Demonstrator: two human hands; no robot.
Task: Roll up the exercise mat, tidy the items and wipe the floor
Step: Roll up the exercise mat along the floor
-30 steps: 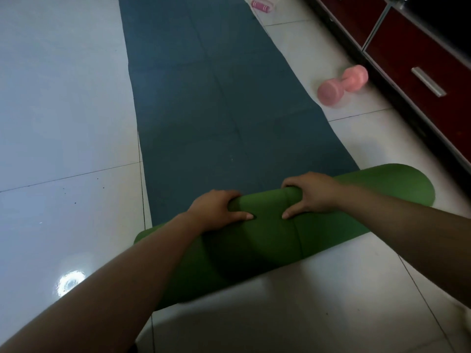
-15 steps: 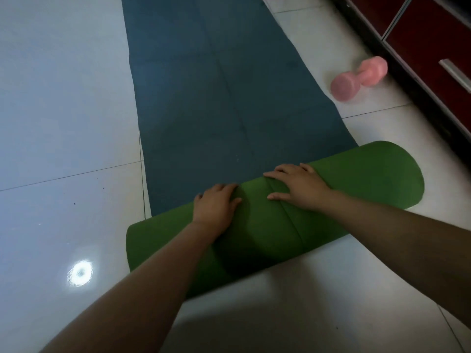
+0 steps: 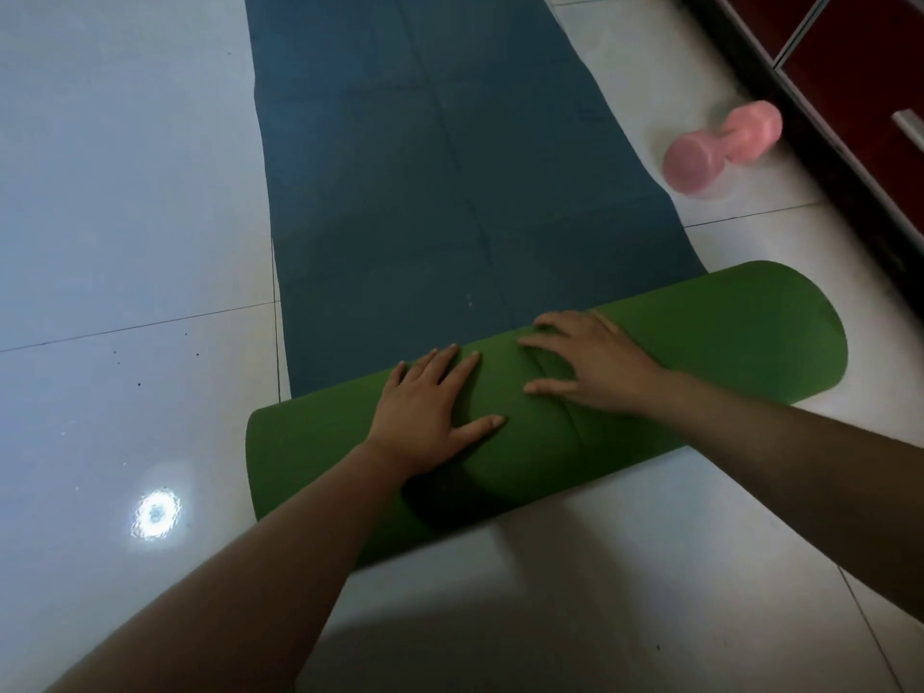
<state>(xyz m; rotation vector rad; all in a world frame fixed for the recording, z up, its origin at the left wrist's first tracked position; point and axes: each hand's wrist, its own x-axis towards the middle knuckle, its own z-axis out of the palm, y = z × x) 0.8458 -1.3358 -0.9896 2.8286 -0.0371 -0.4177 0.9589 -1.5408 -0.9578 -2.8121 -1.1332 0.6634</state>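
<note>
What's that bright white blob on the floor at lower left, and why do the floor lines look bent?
Head view: that blob is glare, a light mirrored in the glossy tiled floor. Same view: the wide-angle lens bows the tile joints and edges of the exercise mat; the pink dumbbell looks slightly smeared, soft shadows lie under the arms.

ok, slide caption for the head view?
Mid-roll: left hand and right hand press flat on the exercise mat's green roll; blue length lies unrolled ahead, pink dumbbell on the floor.

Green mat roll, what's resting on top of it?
The left hand and right hand lie flat on the green roll, fingers straight. The patches under their palms are covered.
</note>
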